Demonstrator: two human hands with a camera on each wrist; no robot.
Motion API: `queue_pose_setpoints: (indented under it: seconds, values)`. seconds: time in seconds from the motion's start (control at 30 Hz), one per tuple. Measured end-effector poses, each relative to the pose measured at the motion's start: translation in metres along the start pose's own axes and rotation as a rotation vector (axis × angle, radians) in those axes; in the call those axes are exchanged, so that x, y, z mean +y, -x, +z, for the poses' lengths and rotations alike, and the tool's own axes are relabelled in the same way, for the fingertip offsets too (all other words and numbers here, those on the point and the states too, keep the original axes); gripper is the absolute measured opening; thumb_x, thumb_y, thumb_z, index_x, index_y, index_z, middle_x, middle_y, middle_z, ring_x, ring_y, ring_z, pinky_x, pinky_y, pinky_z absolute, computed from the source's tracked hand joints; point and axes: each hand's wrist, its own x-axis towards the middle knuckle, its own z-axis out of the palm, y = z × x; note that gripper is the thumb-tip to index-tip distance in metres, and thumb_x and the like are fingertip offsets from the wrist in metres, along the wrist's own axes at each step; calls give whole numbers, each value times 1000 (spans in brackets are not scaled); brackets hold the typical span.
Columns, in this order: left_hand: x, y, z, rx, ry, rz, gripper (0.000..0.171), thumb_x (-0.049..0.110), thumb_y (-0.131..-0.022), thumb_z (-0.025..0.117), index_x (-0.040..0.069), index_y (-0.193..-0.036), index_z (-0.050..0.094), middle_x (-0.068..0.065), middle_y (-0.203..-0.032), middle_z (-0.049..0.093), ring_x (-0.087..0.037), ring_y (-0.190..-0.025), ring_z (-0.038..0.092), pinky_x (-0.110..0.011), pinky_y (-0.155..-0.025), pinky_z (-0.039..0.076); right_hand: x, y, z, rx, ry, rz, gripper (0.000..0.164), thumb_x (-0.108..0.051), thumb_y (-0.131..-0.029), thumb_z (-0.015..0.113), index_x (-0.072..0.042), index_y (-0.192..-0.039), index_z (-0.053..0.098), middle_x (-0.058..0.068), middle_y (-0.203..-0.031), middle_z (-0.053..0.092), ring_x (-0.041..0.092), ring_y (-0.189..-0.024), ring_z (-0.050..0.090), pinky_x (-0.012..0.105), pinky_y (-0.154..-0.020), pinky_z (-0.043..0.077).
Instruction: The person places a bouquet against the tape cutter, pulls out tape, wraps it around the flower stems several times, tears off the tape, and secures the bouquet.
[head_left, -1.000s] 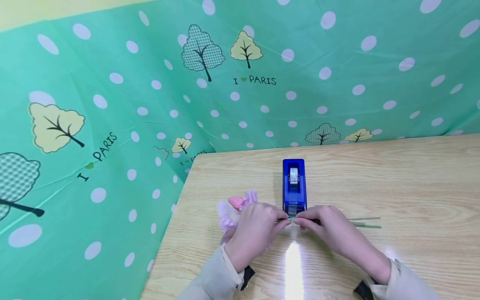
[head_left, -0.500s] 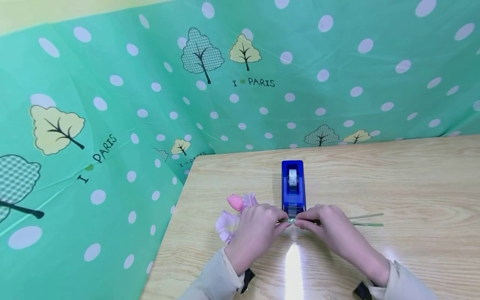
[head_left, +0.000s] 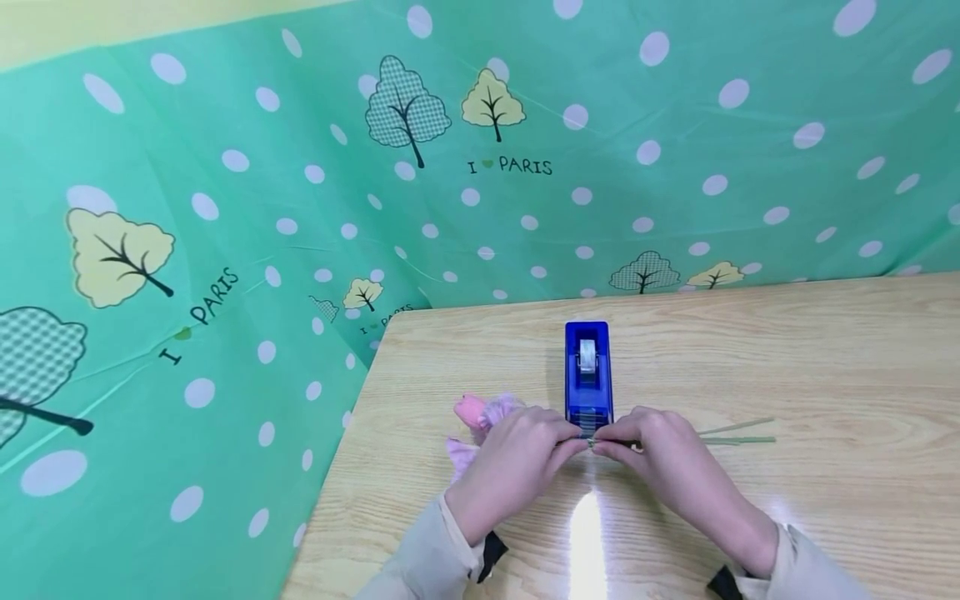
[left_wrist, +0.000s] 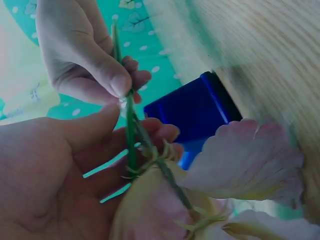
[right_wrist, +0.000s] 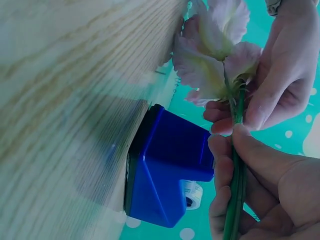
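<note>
Both hands hold a small bunch of artificial flowers by its thin green stems [head_left: 738, 439], close in front of a blue tape dispenser [head_left: 588, 383]. The left hand [head_left: 517, 462] pinches the stems just below the blooms. Thumb and fingers of the right hand [head_left: 660, 454] pinch them right beside it, and the stem ends stick out to the right. A pink bud [head_left: 470, 410] and a pale purple flower [head_left: 460, 454] show left of the left hand, partly hidden by it. A shiny clear patch, like tape, shows on the stems [left_wrist: 131, 135] between the fingertips in the left wrist view.
The dispenser carries a roll of clear tape [head_left: 587, 356] and stands on the light wood table [head_left: 810, 358]. A green dotted cloth [head_left: 525, 217] hangs behind the table and along its left side.
The bunch has turned between the fingers: the purple flower's visible face has shifted and narrowed, and the stem ends have swung slightly upward in the head view. Both hands stay almost in place.
</note>
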Motion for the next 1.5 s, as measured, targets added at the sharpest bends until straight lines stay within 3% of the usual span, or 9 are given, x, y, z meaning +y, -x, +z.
queue_pose_setpoints:
  seconds: [0.3,0.63,0.9,1.13,1.3,1.5]
  values:
    - [-6,-2,-1,-26,-13,25,16,32,-92,70,22,-99,79,11,-92,76,-3,-83,66,-21,-81,51,-4,0,-2,13,60,-8,9,-12,-81,81,-18,-89,80,-11,-79,72,2,-73,63,23,-64,53]
    - [-4,-3,-2,31,-135,43,14,35,-88,72,27,-97,80,15,-91,76,-3,-84,65,-19,-77,49,-6,0,-2,47,55,-7,11,-11,-78,83,-19,-85,80,-10,-77,72,2,-71,64,21,-62,53]
    - [-4,-2,-1,58,-208,62,13,35,-85,76,28,-94,81,15,-86,75,-3,-80,65,-19,-72,49,-8,-1,-1,-31,-5,81,8,-15,-81,81,-14,-88,80,0,-83,77,4,-70,67,18,-59,51]
    - [-2,0,-4,46,-234,55,14,36,-83,78,28,-94,80,16,-84,75,-2,-77,63,-17,-68,47,-9,-1,0,-58,-11,108,7,-15,-81,81,-13,-87,80,-1,-82,76,3,-69,66,17,-58,51]
    - [-1,1,-6,23,-264,75,13,35,-84,77,30,-95,80,16,-83,74,-1,-76,63,-15,-67,47,-7,-2,-1,-92,-26,88,10,-19,-82,81,-13,-89,79,-2,-83,76,3,-69,66,18,-60,53]
    - [-3,1,-8,26,-297,121,11,34,-85,77,30,-95,80,15,-82,74,-2,-76,63,-15,-68,48,-3,-2,-1,-167,-80,62,21,-34,-94,68,-16,-93,78,-10,-80,73,-4,-61,54,20,-57,48]
